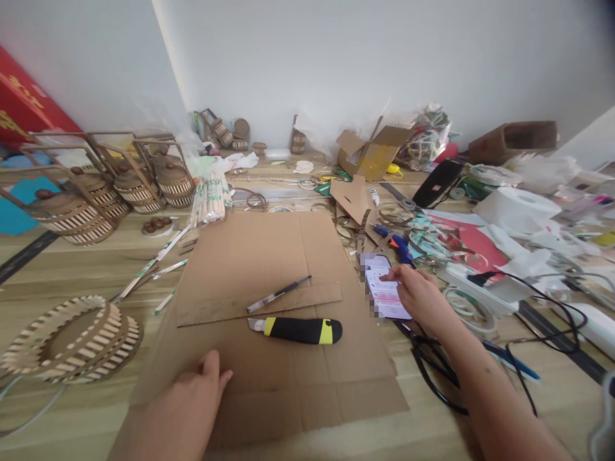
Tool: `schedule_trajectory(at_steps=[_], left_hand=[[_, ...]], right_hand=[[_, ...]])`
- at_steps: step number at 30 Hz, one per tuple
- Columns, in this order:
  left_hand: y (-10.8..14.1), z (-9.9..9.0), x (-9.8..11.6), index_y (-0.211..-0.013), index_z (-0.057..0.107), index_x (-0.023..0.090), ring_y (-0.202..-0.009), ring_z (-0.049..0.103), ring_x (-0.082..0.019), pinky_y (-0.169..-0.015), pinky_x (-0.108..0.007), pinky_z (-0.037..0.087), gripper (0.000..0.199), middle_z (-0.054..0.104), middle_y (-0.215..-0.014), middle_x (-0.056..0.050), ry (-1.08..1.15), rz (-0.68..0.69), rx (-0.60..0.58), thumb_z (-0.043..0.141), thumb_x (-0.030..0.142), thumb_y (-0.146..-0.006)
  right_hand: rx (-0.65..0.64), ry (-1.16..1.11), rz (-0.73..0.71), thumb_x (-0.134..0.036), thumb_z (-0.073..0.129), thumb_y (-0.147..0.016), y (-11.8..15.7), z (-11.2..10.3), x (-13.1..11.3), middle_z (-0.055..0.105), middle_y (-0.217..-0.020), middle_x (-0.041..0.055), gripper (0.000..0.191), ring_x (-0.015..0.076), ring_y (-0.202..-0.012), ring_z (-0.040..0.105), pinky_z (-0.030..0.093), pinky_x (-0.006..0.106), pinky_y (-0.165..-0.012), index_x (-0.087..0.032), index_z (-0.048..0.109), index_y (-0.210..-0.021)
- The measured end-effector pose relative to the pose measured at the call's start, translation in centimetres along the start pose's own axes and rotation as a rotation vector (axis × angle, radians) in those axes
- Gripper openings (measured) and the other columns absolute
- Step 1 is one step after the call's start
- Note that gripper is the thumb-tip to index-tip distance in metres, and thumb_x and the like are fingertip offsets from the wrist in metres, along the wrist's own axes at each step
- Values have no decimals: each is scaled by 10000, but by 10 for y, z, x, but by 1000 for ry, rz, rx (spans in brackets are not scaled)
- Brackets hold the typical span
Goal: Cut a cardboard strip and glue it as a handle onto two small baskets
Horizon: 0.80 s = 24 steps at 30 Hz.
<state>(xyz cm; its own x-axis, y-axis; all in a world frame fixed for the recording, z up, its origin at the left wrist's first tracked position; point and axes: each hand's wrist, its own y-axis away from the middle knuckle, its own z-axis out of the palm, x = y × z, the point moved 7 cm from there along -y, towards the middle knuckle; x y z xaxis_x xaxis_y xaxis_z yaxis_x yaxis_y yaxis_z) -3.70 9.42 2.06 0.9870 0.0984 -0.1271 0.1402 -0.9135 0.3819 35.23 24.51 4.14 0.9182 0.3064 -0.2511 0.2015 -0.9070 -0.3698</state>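
My left hand (189,400) rests on the lower left of a large cardboard sheet (259,250), its fingers loosely curled and what they hold, if anything, hidden. A fingertip of my right hand (416,291) touches the lit screen of a phone (387,294) beside the sheet's right edge. On the cardboard lies a black and yellow utility knife (302,330) with its blade pointing left. Just above it, a pen (278,294) lies across a narrow cardboard strip (312,296).
Woven baskets (175,182) with handles stand at the left, and a round woven piece (72,339) lies nearer. Behind the phone are a blue glue gun (401,246) and scraps. Black cables (432,371) run at the right, near a paper roll (516,208).
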Motion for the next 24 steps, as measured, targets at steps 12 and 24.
schedule_trajectory(at_steps=[12,24], left_hand=[[1,1,1,-1163,637,86,-777,752,-338,-645,-433,588,409,749,-806,-173,-126,26,-61,256,147,-1028],[1,-3,1,-1172,643,79,-767,752,-339,-642,-433,594,384,748,-801,-179,-108,4,-57,295,140,-1021]], right_hand=[[86,30,61,-171,395,-792,34,-26,-1,747,-973,84,185,278,-959,681,488,467,-904,-251,532,-887],[-19,-33,-7,-123,404,-786,44,-15,-22,753,-949,39,238,254,-1048,675,445,489,-992,-266,570,-879]])
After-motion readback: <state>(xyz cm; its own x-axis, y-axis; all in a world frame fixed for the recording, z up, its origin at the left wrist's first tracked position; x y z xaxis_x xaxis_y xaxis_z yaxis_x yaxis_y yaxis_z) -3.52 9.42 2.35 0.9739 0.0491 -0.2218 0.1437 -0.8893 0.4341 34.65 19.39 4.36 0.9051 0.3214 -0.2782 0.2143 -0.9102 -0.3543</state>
